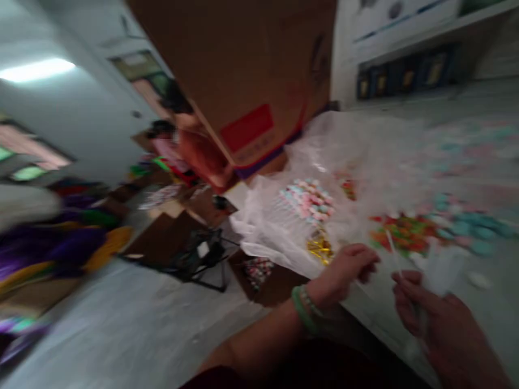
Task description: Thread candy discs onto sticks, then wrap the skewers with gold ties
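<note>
The right hand (441,316) pinches a thin white stick (392,246), tilted up before an orange-and-green pile (407,233) on the surface (497,302); the left hand (343,274), fingers curled, is near gold strips (319,246), its grip too blurred to tell.

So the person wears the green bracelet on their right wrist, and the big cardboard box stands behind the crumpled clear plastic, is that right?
Not quite: the head view shows the green bracelet on the arm of the left hand, at the wrist, not on the right. The big cardboard box does stand behind the crumpled clear plastic.
</note>
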Demonstrator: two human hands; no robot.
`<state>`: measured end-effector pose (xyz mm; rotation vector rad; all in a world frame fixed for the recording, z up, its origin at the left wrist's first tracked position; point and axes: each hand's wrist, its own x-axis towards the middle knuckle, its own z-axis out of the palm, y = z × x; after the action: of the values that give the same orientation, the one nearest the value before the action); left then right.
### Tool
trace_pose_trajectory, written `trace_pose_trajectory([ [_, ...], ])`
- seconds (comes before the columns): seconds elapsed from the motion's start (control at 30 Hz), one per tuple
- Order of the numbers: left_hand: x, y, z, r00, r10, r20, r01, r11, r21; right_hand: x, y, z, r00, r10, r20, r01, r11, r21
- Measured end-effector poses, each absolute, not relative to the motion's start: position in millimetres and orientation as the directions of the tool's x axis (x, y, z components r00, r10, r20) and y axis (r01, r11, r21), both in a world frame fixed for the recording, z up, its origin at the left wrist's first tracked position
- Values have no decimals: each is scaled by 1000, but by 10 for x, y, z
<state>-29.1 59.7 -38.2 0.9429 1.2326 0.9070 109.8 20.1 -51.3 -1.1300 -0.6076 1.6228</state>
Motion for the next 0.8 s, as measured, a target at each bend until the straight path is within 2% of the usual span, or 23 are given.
trace_pose_trajectory([
  [0.07, -166, 694, -554, 169, 925, -341, -8, 347, 938, 1312, 320, -510, 69, 886, -459, -492, -370, -788],
  [0.17, -169, 862, -730, 251, 900, -358, 147, 330, 933, 1544, 449, -581, 242, 839, -487, -518, -312, -796],
  [0.23, -180, 940, -768, 221, 924, -313, 269, 251, 930, 1654, 446, -667, 314, 805, -503, -506, -306, -806],
  [0.33, -127, 1030, -716, 185, 970, -157, 496, 46, 867, 1750, 372, -800, 363, 763, -535, -493, -330, -805],
  [0.43, 33, 1147, -624, 328, 943, 45, 691, -273, 670, 1764, 324, -874, 383, 755, -532, -466, -340, -817],
  [0.5, 186, 1213, -600, 470, 866, 170, 727, -489, 481, 1744, 326, -886, 395, 755, -524, -444, -342, -828],
  [0.6, 410, 1232, -664, 604, 766, 220, 719, -643, 265, 1713, 349, -889, 403, 756, -516, -418, -349, -839],
  [0.67, 492, 1188, -753, 654, 736, 175, 694, -675, 249, 1708, 355, -894, 404, 761, -508, -398, -353, -846],
  [0.73, 490, 1127, -845, 676, 716, 174, 648, -690, 323, 1715, 350, -903, 408, 765, -498, -378, -356, -855],
  [0.8, 414, 1084, -912, 637, 730, 249, 619, -676, 400, 1728, 340, -914, 411, 770, -489, -362, -354, -862],
])
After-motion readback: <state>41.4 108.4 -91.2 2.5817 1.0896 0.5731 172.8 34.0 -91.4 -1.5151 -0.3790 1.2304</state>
